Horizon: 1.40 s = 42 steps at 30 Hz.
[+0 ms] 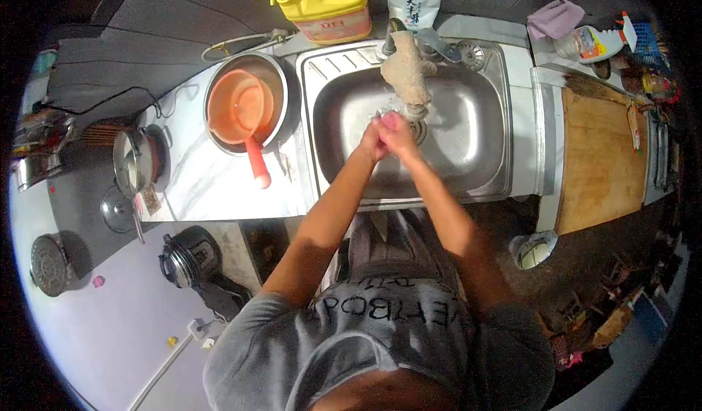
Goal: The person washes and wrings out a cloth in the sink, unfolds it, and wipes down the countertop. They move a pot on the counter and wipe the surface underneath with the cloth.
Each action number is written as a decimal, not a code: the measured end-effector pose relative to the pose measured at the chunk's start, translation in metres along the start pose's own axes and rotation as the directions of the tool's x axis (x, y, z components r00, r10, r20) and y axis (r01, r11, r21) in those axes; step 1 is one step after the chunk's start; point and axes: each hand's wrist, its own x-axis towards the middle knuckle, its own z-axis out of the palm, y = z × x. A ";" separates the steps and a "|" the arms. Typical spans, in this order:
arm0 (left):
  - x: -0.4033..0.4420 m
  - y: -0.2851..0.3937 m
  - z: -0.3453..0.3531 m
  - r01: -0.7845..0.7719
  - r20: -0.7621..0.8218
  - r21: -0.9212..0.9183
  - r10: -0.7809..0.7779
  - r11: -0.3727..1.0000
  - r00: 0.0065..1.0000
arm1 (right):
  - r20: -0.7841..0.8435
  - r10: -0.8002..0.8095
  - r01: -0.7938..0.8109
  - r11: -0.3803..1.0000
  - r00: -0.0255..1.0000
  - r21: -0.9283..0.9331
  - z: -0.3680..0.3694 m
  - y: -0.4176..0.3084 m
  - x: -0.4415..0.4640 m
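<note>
My left hand (pixel 374 140) and my right hand (pixel 398 134) are pressed together over the basin of the steel sink (pixel 468 159). The fingers of both are closed against each other, and anything between them is hidden. Bright splashes of water show at the fingertips. Just above and to the right of my hands is the tap (pixel 391 38), with a beige cloth (pixel 406 71) wrapped along its spout. The drain (pixel 418 131) lies beside my right hand, partly covered by it.
Left of the sink, an orange dipper (pixel 240 107) rests in a metal bowl (pixel 284 111). Behind stand a yellow jug (pixel 325 5) and a white packet (pixel 414 5). On the right are a wooden cutting board (pixel 603 155), a spray bottle (pixel 596 43) and a lilac cloth (pixel 556 20).
</note>
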 end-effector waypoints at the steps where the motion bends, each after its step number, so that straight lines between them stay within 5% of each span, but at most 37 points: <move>1: 0.027 -0.014 -0.016 -0.052 0.152 -0.150 0.075 0.987 0.985 | 0.043 -0.171 0.175 0.974 0.984 -0.144 0.012 0.027 0.001; 2: 0.050 -0.025 -0.027 -0.088 0.252 -0.132 0.119 0.987 0.960 | 0.036 -0.147 0.151 0.969 0.989 -0.195 0.018 -0.013 -0.024; 3: 0.069 -0.034 -0.034 -0.124 0.350 -0.118 0.158 0.985 0.923 | 0.009 -0.447 0.389 0.768 0.895 -0.509 0.023 -0.012 -0.026; 4: 0.083 -0.039 -0.037 -0.164 0.445 -0.107 0.195 0.981 0.874 | 0.090 -0.694 0.502 0.418 0.714 -0.757 0.025 -0.009 -0.025; 6: 0.093 -0.034 -0.037 -0.207 0.526 -0.103 0.230 0.973 0.819 | -0.002 -0.581 0.478 0.671 0.814 -0.567 0.015 -0.011 -0.019; 8: 0.088 -0.025 -0.031 -0.027 0.722 -0.178 0.149 0.984 0.675 | -0.201 -0.385 0.179 0.751 0.901 -0.636 -0.010 0.032 0.020; 9: 0.014 -0.002 0.019 0.117 0.411 -0.027 -0.095 0.993 0.907 | -0.202 -0.257 0.072 0.766 0.945 -0.639 -0.026 0.019 0.034; 10: 0.000 -0.001 0.028 0.219 0.232 -0.118 -0.187 0.969 0.954 | -0.156 -0.326 0.117 0.681 0.933 -0.723 -0.042 0.014 0.044; 11: -0.011 0.001 0.033 0.260 0.311 -0.171 -0.198 0.950 0.929 | -0.108 -0.392 0.156 0.583 0.914 -0.797 -0.057 0.008 0.055; 12: -0.020 0.004 0.038 0.306 0.390 -0.222 -0.203 0.926 0.898 | 0.039 -0.600 0.294 0.332 0.799 -0.896 -0.070 0.016 0.061; 13: -0.028 0.008 0.044 0.303 0.394 -0.227 -0.198 0.926 0.898 | -0.130 -0.594 0.426 0.697 0.794 -0.577 -0.079 0.012 0.075; 15: -0.042 0.009 0.049 0.327 0.447 -0.260 -0.188 0.908 0.875 | -0.191 -0.639 0.478 0.712 0.746 -0.515 -0.090 -0.036 0.058; 16: -0.041 0.010 0.051 0.322 0.452 -0.269 -0.176 0.908 0.875 | -0.049 -0.734 0.392 0.416 0.678 -0.820 -0.093 -0.099 0.032; 20: -0.041 0.005 0.040 0.309 0.483 -0.230 -0.168 0.923 0.859 | 0.101 -0.694 0.265 0.134 0.713 -0.955 -0.118 -0.102 0.031; 21: -0.041 0.006 0.040 0.303 0.458 -0.201 -0.184 0.932 0.870 | 0.046 -0.628 0.237 0.224 0.777 -0.945 -0.123 -0.096 0.026; 23: -0.054 0.008 0.044 0.245 0.466 -0.215 -0.121 0.946 0.876 | -0.185 -0.691 0.298 0.517 0.699 -0.802 -0.133 -0.051 0.023; 25: -0.064 0.005 0.044 0.255 0.551 -0.255 -0.077 0.933 0.831 | -0.195 -0.199 0.156 0.964 0.960 -0.217 -0.138 0.026 0.033; 26: -0.070 0.004 0.045 0.245 0.547 -0.271 -0.060 0.931 0.835 | 0.003 0.039 -0.038 0.952 0.999 0.305 -0.119 0.038 0.025; 27: -0.076 0.002 0.048 0.277 0.573 -0.323 -0.046 0.905 0.819 | 0.201 0.273 -0.335 0.659 0.941 0.673 -0.101 0.050 0.016; 28: -0.080 0.000 0.050 0.312 0.595 -0.374 -0.032 0.873 0.803 | 0.212 0.282 -0.350 0.662 0.936 0.663 -0.080 0.033 0.002; 30: -0.069 -0.008 0.040 0.291 0.495 -0.429 -0.047 0.855 0.867 | 0.421 -0.005 -0.381 0.417 0.907 0.826 -0.048 0.003 -0.017; 33: -0.063 -0.009 0.020 -0.014 0.390 -0.267 0.121 0.964 0.913 | 0.461 0.017 -0.380 0.593 0.887 0.710 -0.040 0.009 -0.014; 34: -0.077 -0.001 0.017 -0.020 0.385 -0.278 0.130 0.960 0.914 | 0.475 0.023 -0.364 0.674 0.880 0.642 -0.037 0.009 -0.008; 36: -0.106 0.013 0.014 0.045 0.181 0.028 -0.049 0.999 0.982 | 0.491 0.033 -0.310 0.811 0.871 0.495 -0.030 0.011 0.002; 37: -0.077 0.002 -0.009 0.139 0.382 -0.048 -0.110 0.989 0.918 | 0.504 0.056 -0.336 0.807 0.862 0.485 -0.026 0.003 0.004; 38: -0.086 0.006 -0.006 0.142 0.384 -0.053 -0.111 0.988 0.917 | 0.504 0.061 -0.338 0.809 0.862 0.480 -0.026 0.000 0.008; 40: -0.099 0.017 0.003 0.068 0.465 0.260 -0.187 0.963 0.865 | 0.555 0.164 -0.361 0.894 0.816 0.267 -0.026 -0.010 0.019; 42: -0.067 0.013 -0.004 -0.016 0.497 0.317 -0.152 0.948 0.854 | 0.497 0.268 -0.388 0.909 0.825 0.154 -0.021 -0.023 0.019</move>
